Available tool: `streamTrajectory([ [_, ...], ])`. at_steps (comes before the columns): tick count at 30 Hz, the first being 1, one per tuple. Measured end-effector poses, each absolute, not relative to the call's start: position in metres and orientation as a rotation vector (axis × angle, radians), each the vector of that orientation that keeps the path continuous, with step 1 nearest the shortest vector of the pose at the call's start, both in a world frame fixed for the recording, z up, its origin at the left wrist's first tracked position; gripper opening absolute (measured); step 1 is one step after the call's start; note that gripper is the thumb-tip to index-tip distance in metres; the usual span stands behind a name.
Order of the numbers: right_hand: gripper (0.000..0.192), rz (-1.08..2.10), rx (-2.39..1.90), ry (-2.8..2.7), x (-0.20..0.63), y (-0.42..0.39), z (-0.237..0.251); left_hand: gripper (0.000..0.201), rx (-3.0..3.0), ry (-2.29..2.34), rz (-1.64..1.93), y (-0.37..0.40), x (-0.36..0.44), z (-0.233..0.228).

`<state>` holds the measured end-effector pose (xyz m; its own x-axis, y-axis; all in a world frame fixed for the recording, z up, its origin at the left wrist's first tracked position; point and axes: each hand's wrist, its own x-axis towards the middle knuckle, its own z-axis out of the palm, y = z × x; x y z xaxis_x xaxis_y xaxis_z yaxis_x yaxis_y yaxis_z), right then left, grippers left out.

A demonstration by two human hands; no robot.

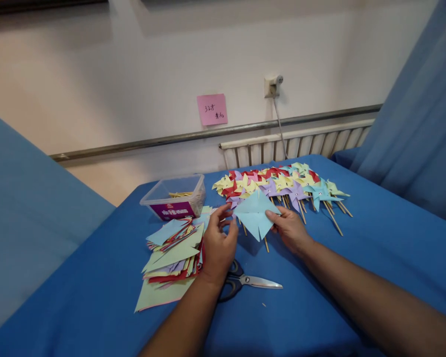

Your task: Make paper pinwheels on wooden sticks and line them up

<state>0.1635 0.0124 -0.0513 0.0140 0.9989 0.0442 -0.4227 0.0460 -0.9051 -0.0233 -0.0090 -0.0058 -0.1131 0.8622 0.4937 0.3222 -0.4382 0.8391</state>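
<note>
While a slit light-blue paper square (256,213) is held up over the blue cloth (305,312), the right hand (290,229) pinches its right corner and the left hand (219,244) curves loosely open by the opposite corner, contact unclear. Scissors (247,280) lie nearer, pinwheels (296,192) beyond.

On the blue cloth-covered bench (379,238), at the rear left: a clear rectangular plastic box (171,209), with thin yellow sticks (181,194) inside. To its right: a cluster of multicoloured folded-paper pinwheels (278,185), sticks toward the front. Before the box: a pile of multicoloured cut paper (176,255). Right of the pile: dark-handled metal scissors (247,280), blades rightward. Above the bench, before the pinwheels, between the left (219,243) and right hands (290,229): a pale-blue square slit paper sheet (254,210). Behind the bench: a white ribbed radiator (301,140), below a long metal rail (163,140). Above the rail: a pink square paper note (212,109), left of a white wall socket (269,89).
</note>
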Motion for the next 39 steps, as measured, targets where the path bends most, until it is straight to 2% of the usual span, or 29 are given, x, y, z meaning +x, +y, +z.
streamTrajectory([
  [3,0.032,1.339,-0.818,-0.833,0.162,0.01,-0.046,0.039,1.264,1.2,1.538,-0.009,-0.018,-0.008],
  [7,0.036,1.357,-0.831,-0.808,0.156,0.004,-0.04,0.043,1.04,1.058,1.382,-0.011,-0.01,-0.011],
  [12,0.037,1.387,-0.902,-0.91,0.149,-0.002,-0.041,0.04,0.972,1.069,1.254,-0.013,-0.006,-0.019],
  [23,0.037,1.568,-0.864,-1.021,0.153,-0.002,-0.051,0.037,0.841,0.985,1.339,-0.012,-0.011,-0.011],
  [31,0.038,1.674,-0.834,-1.115,0.15,-0.003,-0.056,0.046,0.826,1.043,1.323,-0.017,-0.009,-0.007],
  [36,0.044,1.576,-0.813,-1.18,0.153,-0.003,-0.054,0.046,0.823,1.083,1.366,-0.014,-0.014,-0.005],
  [39,0.038,1.393,-0.842,-1.186,0.155,-0.003,-0.048,0.046,0.792,1.106,1.361,-0.012,-0.016,-0.005],
])
